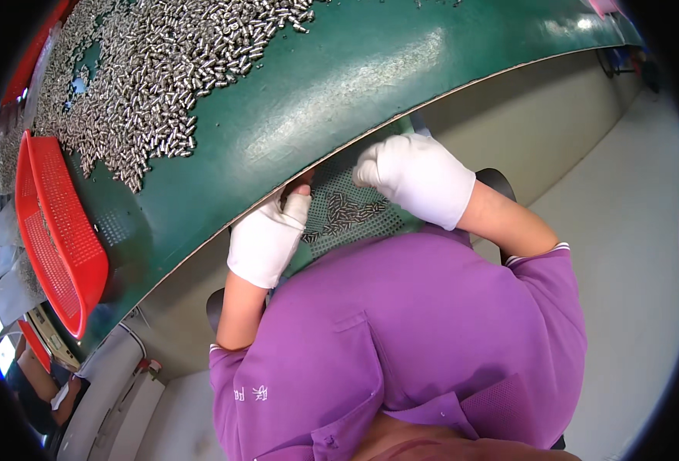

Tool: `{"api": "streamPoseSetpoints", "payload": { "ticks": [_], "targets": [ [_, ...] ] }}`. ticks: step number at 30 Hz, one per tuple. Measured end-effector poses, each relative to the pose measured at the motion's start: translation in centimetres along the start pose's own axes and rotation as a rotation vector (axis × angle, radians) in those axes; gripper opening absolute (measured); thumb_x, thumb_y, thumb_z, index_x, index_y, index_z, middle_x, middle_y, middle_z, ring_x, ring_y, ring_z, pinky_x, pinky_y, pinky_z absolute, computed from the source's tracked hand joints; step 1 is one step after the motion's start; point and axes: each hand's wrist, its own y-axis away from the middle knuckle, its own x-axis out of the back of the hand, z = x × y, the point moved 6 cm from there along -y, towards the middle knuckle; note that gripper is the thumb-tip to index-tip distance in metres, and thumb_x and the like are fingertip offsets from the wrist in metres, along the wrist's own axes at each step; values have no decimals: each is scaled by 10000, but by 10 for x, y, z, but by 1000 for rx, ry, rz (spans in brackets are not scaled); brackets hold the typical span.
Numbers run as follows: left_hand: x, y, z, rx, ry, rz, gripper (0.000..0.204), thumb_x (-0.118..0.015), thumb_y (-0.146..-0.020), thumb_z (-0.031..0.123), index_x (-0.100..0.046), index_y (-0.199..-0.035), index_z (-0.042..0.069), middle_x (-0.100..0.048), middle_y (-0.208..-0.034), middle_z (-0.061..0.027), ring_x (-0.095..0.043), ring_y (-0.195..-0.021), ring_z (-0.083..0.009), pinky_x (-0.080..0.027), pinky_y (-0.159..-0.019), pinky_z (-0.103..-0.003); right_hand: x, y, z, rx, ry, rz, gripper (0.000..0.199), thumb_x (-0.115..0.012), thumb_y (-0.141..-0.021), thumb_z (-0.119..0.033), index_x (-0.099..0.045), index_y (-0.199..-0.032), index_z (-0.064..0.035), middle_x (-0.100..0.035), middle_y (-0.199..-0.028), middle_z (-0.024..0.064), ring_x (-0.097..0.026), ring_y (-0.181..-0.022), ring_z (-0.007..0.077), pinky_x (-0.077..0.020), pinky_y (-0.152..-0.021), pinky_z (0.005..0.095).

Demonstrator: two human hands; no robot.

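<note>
A green perforated basket (383,223) rests at my lap, partly under the table's edge. Inside it lies a loose pile of small dark metal cylindrical pieces (345,215). My left hand (268,238), in a white glove with bare fingertips showing, is closed at the basket's left side, thumb toward the inside; the table edge hides part of its fingers. My right hand (418,175), also white-gloved, is over the basket's far right part with its fingers curled in. Whatever those fingers may hold is hidden.
Many shiny metal cylinders (147,69) are spread over the green table (308,100) at the far left. A red perforated basket (66,230) stands tilted near the table's left end. Beyond it are clear plastic bags (9,280) and another person's arm (38,373).
</note>
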Motion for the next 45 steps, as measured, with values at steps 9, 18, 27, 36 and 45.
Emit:
{"api": "streamPoseSetpoints", "payload": {
  "ticks": [9, 18, 27, 36, 45],
  "targets": [
    [1, 6, 11, 150, 131, -196, 210, -616, -923, 132, -633, -1089, 3, -690, -973, -104, -640, -837, -166, -501, -819, -291, -92, 27, -10, 146, 242, -411, 55, -553, -773, -139, -600, -767, -111, -611, -712, 69, -658, -624, 263, -514, -520, 423],
    [7, 1, 4, 83, 58, -166, 245, -604, -932, 193, -639, -1095, 13, -695, -971, -127, -661, -862, -235, -500, -799, -315, -115, -4, -45, 272, -201, -368, 125, -556, -810, -148, -578, -893, -57, -618, -829, 121, -675, -758, 320, -562, -614, 441],
    [13, -3, 2, 30, -79, -157, 236, -602, -920, 218, -673, -1065, 47, -701, -968, -136, -660, -866, -279, -503, -797, -357, -103, 7, -27, 173, -127, -338, 108, -533, -789, -150, -570, -825, -55, -622, -762, 132, -669, -726, 303, -557, -647, 429],
    [-6, -7, -24, 8, -21, -202, 256, -584, -940, 165, -630, -1146, 18, -692, -1054, -104, -644, -988, -213, -488, -883, -321, -82, -14, -29, 253, 123, -270, 86, -560, -787, -183, -642, -802, -161, -581, -818, 39, -623, -781, 230, -488, -586, 401],
    [2, -5, -20, -90, -82, -34, 264, -629, -898, 316, -704, -981, 76, -695, -882, -137, -650, -778, -335, -513, -729, -403, -93, 19, -25, 255, 93, -377, 102, -537, -794, -156, -607, -822, -89, -587, -770, 96, -643, -701, 268, -515, -497, 405]
  ]
}}
